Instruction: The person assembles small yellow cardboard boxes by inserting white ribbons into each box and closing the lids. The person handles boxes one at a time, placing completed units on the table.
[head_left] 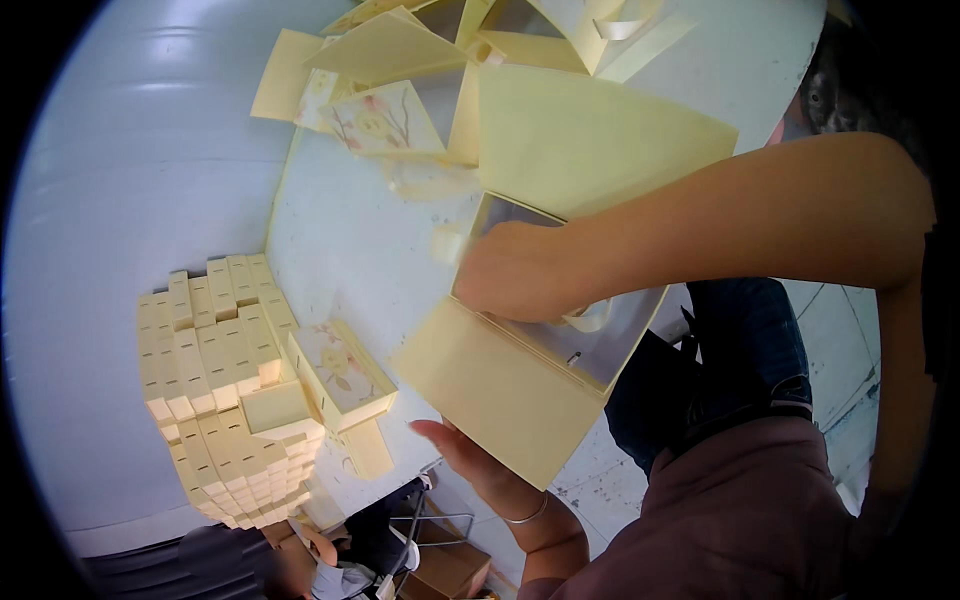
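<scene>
A cream gift box (625,340) lies tilted at the table's near edge, with one large panel folded up behind and a flap (500,390) spread toward me. Inside, its lining is pale lilac, with a small shiny metal-looking piece near one corner. My right hand (525,270) reaches down into the box with curled fingers, their tips hidden. Beside that wrist, a loop of cream ribbon (590,318) hangs inside; a blurred ribbon end (450,242) shows past the far side. From below, my left hand (485,465) grips the flap's edge, thumb out and other fingers mostly hidden underneath.
Several open cream boxes with flower print (390,120) crowd the table's far side. To the left rises a tall stack of cream boxes (215,360), with a flower-printed box (345,370) against it. Another person's hand (318,543) shows at the lower left, near a cardboard box (445,570).
</scene>
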